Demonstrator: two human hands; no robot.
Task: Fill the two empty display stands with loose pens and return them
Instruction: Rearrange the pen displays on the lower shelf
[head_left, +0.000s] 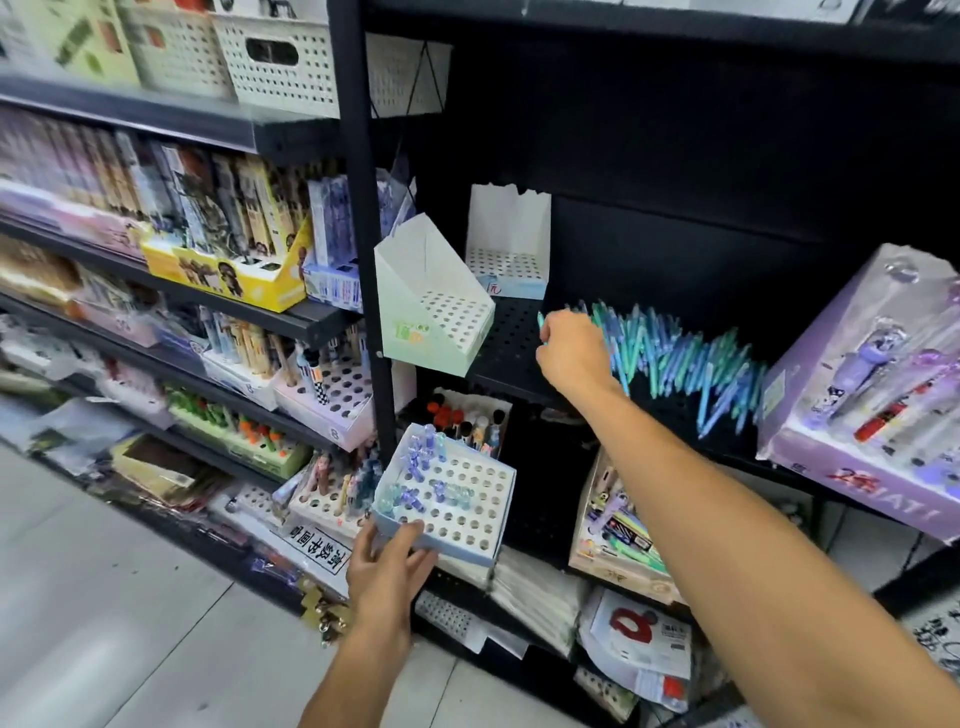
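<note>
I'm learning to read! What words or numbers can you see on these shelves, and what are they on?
"8": white pen box.
"8": white box beside it.
"1元", partly blurred: white holed stand at the back.
"高", "书" among sideways black characters, the rest unclear: white sign.
Red letters ending "ATI": purple gift box.
Green stand's label and yellow box: too blurred.

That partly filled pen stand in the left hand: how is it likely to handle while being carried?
The stand looks like thin card, so probably light and slightly flexible. The left hand holds only its near edge, so it may sag or tilt. Its few pens cluster at one side, so weight is likely uneven.
</note>
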